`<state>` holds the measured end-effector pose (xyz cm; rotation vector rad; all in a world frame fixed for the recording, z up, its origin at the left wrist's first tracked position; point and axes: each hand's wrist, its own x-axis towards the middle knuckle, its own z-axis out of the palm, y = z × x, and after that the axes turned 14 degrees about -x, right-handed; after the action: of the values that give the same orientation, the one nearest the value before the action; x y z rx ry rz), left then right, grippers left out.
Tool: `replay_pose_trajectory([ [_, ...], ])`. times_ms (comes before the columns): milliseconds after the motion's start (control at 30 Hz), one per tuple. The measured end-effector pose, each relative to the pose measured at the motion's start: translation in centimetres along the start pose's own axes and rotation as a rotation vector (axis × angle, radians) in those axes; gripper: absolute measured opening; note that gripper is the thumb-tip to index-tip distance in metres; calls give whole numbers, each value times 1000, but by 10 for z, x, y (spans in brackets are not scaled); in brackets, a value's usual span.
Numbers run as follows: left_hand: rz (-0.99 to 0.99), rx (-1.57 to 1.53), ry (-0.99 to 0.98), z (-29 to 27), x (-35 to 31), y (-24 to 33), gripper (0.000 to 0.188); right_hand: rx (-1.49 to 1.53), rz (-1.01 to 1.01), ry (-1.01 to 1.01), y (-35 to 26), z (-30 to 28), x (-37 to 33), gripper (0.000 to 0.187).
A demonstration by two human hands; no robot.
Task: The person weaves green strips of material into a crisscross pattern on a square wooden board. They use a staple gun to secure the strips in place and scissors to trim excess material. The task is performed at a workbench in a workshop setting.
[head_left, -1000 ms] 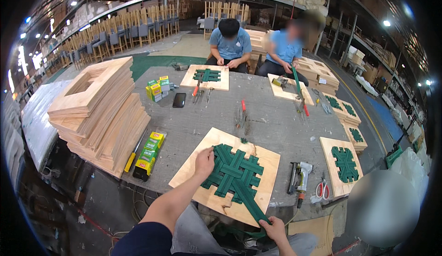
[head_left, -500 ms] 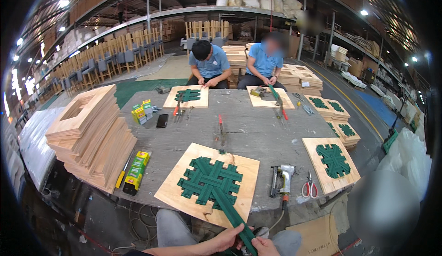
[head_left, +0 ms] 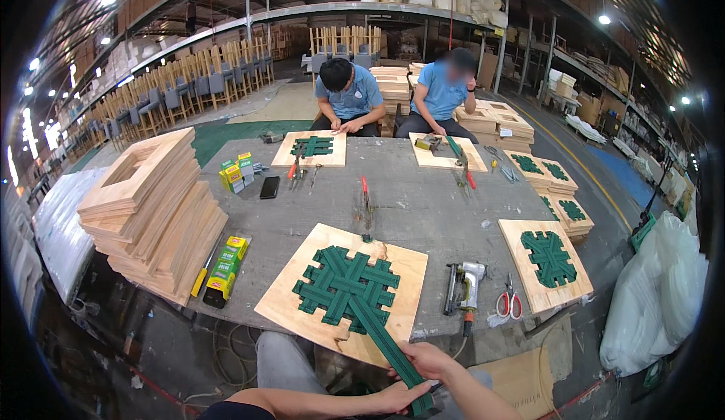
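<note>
While your left hand (head_left: 396, 396) and right hand (head_left: 429, 359) both grip the green webbing strap (head_left: 385, 344), it runs taut from the wooden seat frame (head_left: 343, 290), staple gun (head_left: 462, 288) just right.

Warehouse hall with tall steel racking (head_left: 574, 65) under bright ceiling lamps (head_left: 602, 20); rows of wooden chairs (head_left: 189, 91) stand left. Grey concrete floor (head_left: 604, 216); green matting (head_left: 234, 129) beyond.

A staple gun (head_left: 465, 288) lies on the table (head_left: 423, 201) right of the webbed board (head_left: 343, 291), scissors (head_left: 509, 301) beyond.
</note>
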<state>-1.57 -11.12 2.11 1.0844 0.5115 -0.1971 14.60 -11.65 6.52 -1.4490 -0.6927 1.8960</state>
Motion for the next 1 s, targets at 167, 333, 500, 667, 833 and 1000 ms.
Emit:
replay_pose_trajectory([
  [167,71,-108,17,13,-8,5,42,137,101,-38,-24,17,33,44],
  [333,306,49,0,-19,-2,-14,60,204,30,-43,-9,11,48,32],
  [500,352,762,153,-72,-49,-2,51,148,14,110,-3,25,47,29],
  [667,782,1202,553,-78,-72,40,87,-15,-9,259,4,24,48,24],
  [833,682,1403,474,-106,-44,52,103,15,-22,217,2,29,44,25],
  [1000,677,1509,591,-108,-31,45,105,-67,-29,300,27,32,17,31],
])
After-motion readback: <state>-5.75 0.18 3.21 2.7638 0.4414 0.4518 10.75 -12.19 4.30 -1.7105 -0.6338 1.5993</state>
